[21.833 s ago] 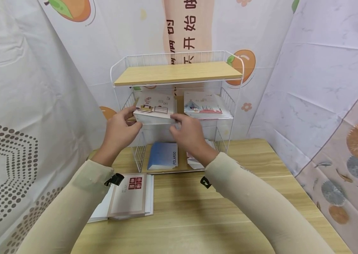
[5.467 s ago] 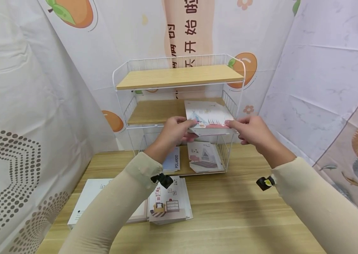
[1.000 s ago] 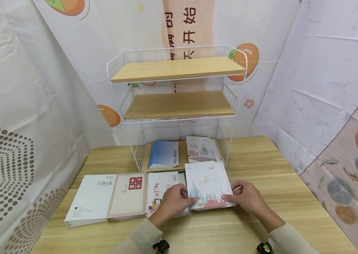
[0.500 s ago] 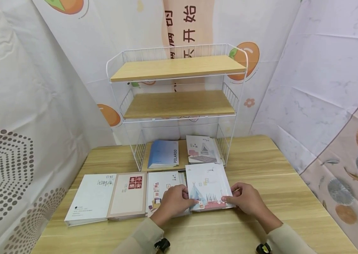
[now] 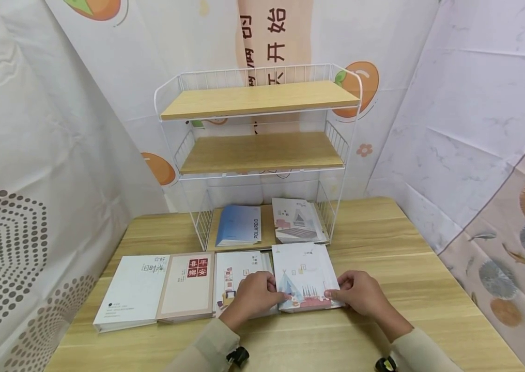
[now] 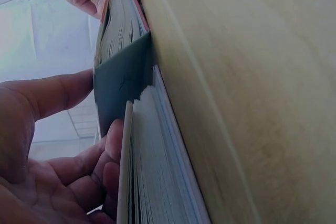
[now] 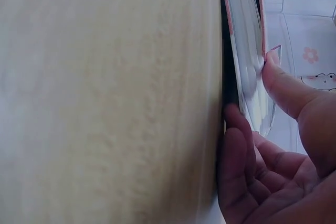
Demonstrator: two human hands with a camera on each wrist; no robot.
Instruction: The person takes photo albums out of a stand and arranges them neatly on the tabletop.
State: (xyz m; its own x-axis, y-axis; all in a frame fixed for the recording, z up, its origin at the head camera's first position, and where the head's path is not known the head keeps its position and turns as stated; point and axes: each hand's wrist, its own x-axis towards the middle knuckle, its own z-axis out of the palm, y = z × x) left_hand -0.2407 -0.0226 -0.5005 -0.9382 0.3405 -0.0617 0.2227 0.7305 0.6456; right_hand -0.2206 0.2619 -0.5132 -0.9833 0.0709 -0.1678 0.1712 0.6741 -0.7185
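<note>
A white photo album (image 5: 306, 271) with a tent drawing on its cover lies at the front of the table, right of centre. My left hand (image 5: 257, 294) pinches its left side, thumb on the cover; in the left wrist view the thumb reaches the edge of the grey-green spine (image 6: 123, 80). My right hand (image 5: 360, 293) grips the right corner. The right wrist view shows that thumb on the cover and the fingers curled below the pages (image 7: 247, 40). Beside it, partly hidden by my left hand, lies another white album (image 5: 239, 263) with a furniture drawing.
Further left on the table (image 5: 411, 243) are a tan album (image 5: 185, 292) and a white one (image 5: 134, 289). Behind stands a wire rack with wooden upper (image 5: 262, 98) and middle (image 5: 262, 150) shelves. Its bottom level holds a blue POLAROID album (image 5: 241, 225) and a white album (image 5: 297, 219).
Both drawing-covered albums have come down from the middle shelf to the row on the table. Over the last second, the tent album has shifted slightly toward me in both hands.
</note>
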